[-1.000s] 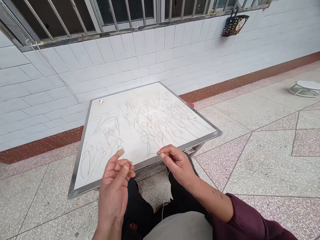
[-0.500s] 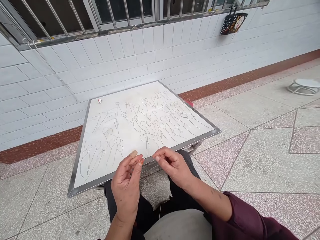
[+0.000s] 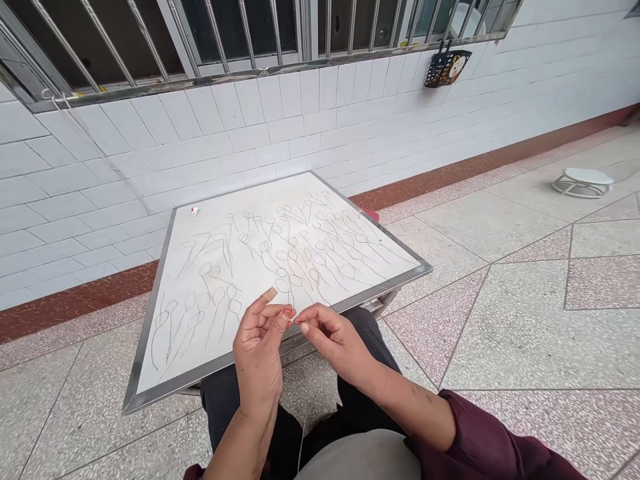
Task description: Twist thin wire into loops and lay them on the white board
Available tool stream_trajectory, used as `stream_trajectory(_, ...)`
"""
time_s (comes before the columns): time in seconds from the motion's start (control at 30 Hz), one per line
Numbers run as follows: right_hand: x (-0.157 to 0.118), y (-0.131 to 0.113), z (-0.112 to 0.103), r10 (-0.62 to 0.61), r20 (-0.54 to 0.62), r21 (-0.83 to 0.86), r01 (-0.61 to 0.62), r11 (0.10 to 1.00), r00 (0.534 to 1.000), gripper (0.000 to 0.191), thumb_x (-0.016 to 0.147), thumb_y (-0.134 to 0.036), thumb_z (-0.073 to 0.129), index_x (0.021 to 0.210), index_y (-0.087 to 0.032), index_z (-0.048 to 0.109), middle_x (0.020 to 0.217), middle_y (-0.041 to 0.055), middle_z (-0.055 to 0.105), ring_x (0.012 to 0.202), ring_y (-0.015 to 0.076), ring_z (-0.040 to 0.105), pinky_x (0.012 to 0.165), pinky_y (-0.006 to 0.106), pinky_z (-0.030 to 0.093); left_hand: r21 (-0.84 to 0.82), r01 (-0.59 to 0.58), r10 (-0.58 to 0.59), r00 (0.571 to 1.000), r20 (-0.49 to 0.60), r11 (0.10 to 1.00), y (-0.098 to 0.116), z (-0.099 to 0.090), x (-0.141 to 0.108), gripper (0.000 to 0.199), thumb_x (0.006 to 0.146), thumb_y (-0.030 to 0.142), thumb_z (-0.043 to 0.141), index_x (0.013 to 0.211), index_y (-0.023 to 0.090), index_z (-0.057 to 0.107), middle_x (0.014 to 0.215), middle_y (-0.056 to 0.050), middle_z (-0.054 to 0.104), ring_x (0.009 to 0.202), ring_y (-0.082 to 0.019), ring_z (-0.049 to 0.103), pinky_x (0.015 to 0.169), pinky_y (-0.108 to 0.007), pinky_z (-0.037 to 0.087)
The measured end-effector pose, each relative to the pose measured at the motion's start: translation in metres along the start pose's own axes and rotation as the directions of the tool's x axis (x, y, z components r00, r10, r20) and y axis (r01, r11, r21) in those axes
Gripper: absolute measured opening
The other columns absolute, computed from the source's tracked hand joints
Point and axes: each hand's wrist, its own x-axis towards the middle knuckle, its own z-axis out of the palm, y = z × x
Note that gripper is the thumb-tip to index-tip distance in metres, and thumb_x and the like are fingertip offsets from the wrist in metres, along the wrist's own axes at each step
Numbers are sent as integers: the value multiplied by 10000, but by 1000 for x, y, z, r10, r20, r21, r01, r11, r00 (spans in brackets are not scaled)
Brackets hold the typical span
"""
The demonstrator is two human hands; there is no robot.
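My left hand is raised over the near edge of the table, thumb and forefinger pinched together. Tan tape wraps one of its fingertips. Opposite it, my right hand also pinches with thumb and forefinger, its tips almost touching those of the left. A tiny pale bit shows between the fingertips; what it is cannot be made out. Beyond the hands, many thin dark looped strands with long tails lie spread over the white tabletop. Below the hands, a fine pale thread hangs over my lap.
A small white-and-red item sits at the table's far left corner. Behind stands a white tiled wall with barred windows, where a dark basket hangs. A low round white stool stands on the floor to the right.
My hands have come together: the left moved right and the right moved left, closing the gap between their fingertips. The view has shifted slightly.
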Motion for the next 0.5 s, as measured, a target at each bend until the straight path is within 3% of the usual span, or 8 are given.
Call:
stream_trajectory(0.13, 3, 6, 2, 177, 138, 263, -209, 942, 974, 266, 912, -468, 615, 940, -205, 599, 609, -86, 371, 496, 70, 280, 453, 192, 232, -4, 29, -29, 999, 22, 1000, -2, 0, 4, 419, 749, 237, 803, 1154, 239, 696, 804, 18, 700, 794, -117, 643, 790, -244, 526)
stream_trajectory(0.23, 5, 13, 0, 197, 209, 228, -244, 943, 958, 300, 929, -490, 583, 957, -193, 612, 661, -63, 453, 516, 69, 345, 468, 187, 292, 74, 19, -21, 1000, 17, 997, 1, -2, 4, 420, 754, 234, 795, 1161, 241, 691, 789, 32, 688, 743, -111, 629, 767, -248, 524)
stream_trajectory(0.33, 7, 16, -7, 103, 112, 16, -106, 994, 988, 283, 961, -458, 537, 1025, -200, 634, 779, -17, 550, 573, 83, 445, 526, 210, 393, 224, -21, 11, 999, 44, 974, 9, -4, 3, 469, 758, 259, 789, 1210, 235, 667, 769, 31, 690, 737, -133, 636, 782, -280, 520)
stream_trajectory(0.4, 9, 13, -13, -59, -6, -136, 57, 989, 998, 230, 968, -392, 542, 1086, -218, 635, 865, 14, 597, 637, 105, 509, 569, 231, 446, 315, -25, -1, 997, 80, 949, 16, -6, 2, 501, 767, 275, 778, 1249, 234, 645, 763, 26, 698, 742, -143, 632, 777, -284, 507)
stream_trajectory(0.5, 12, 1, -20, -345, 14, -320, 331, 888, 939, 195, 971, -288, 556, 1140, -238, 639, 1002, 56, 644, 789, 142, 594, 674, 272, 513, 380, -5, -51, 989, 137, 925, 22, -8, 0, 501, 791, 289, 752, 1274, 243, 629, 795, 13, 717, 769, -151, 631, 784, -288, 489)
